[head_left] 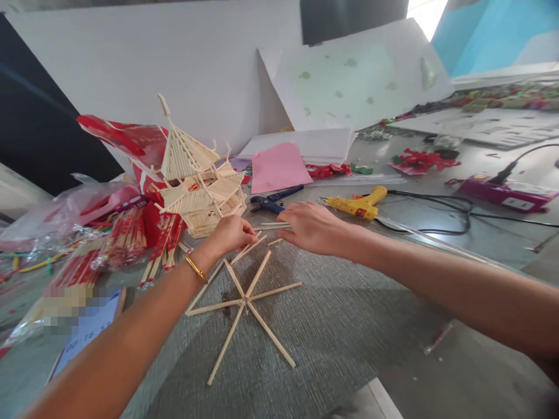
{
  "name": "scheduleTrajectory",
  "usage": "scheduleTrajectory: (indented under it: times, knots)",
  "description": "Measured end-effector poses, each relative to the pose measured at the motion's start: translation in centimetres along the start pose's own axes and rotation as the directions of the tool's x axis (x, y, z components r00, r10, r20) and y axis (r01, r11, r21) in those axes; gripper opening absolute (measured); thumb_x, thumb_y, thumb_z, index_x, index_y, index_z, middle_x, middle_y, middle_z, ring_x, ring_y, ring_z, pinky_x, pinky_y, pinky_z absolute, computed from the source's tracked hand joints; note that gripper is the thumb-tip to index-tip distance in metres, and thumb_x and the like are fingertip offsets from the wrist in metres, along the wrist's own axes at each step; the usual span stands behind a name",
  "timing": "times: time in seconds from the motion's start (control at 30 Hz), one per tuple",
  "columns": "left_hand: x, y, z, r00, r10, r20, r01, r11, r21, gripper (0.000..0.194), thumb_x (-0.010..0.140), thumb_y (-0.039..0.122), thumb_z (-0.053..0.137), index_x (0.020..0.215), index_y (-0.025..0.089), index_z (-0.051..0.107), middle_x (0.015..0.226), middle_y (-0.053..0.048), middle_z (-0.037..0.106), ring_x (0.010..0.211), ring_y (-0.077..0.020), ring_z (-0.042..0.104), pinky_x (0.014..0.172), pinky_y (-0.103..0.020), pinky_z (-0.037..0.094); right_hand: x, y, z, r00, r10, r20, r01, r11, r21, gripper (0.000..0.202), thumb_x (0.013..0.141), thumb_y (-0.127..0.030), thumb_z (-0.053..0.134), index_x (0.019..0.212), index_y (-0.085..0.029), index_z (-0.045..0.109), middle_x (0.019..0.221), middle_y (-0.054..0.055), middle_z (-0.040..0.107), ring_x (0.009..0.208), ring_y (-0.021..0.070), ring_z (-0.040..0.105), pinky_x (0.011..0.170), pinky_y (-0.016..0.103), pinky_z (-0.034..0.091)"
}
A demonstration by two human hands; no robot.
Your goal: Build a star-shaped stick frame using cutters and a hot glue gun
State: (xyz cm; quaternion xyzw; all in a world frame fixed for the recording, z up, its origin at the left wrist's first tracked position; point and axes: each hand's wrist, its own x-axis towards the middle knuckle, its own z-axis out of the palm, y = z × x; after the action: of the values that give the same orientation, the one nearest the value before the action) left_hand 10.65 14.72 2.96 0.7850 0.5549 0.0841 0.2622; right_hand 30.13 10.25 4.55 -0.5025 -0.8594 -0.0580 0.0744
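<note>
Six wooden sticks form a star-shaped frame (pixel 245 299) flat on the grey mat. One more stick (pixel 205 288) lies across two left spoke ends. Beyond the frame, my left hand (pixel 231 234) is closed in a pinch on a wooden stick (pixel 248 250), with another stick close beside it. My right hand (pixel 313 228) reaches over loose sticks (pixel 273 224), thumb and fingers apart; its fingertips are partly hidden. Behind my left hand stands a pagoda-like stick model (pixel 203 186) with a pointed roof. Blue-handled pliers (pixel 275 201) lie behind my right hand.
A yellow glue gun (pixel 358 203) trails a black cable toward a purple power strip (pixel 509 193). Packaged chopsticks (pixel 126 235) and a phone (pixel 89 331) are at left. Pink paper (pixel 280 167) and red scraps (pixel 421 162) lie at the back.
</note>
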Motion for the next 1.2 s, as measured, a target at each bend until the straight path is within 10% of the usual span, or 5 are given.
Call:
scheduleTrajectory:
  times: [0.7,1.2]
  knots:
    - [0.5,0.8,-0.4,0.996,0.089,0.003,-0.088,0.989,0.121,0.007,0.063,0.023,0.067,0.063,0.016,0.070,0.045,0.001,0.057,0.049,-0.0133,0.052,0.055,-0.026,0.037,-1.0,0.6,0.4,0.998,-0.013,-0.067,0.020,0.995,0.096,0.024,0.086,-0.033,0.050,0.092,-0.015,0.065,0.089,0.007,0.064,0.083,0.0187,0.057,0.068,0.027,0.033]
    - [-5.7,4.2,0.3,0.944,0.322,0.071,-0.325,0.945,0.046,0.012,0.071,0.023,0.063,0.075,0.021,0.074,0.068,0.001,0.070,0.061,-0.0141,0.059,0.059,-0.024,0.038,-4.5,-2.2,1.1,0.945,-0.285,-0.161,0.305,0.945,0.118,0.021,0.087,-0.014,0.046,0.073,-0.014,0.062,0.070,0.003,0.057,0.070,0.0136,0.050,0.067,0.027,0.036]
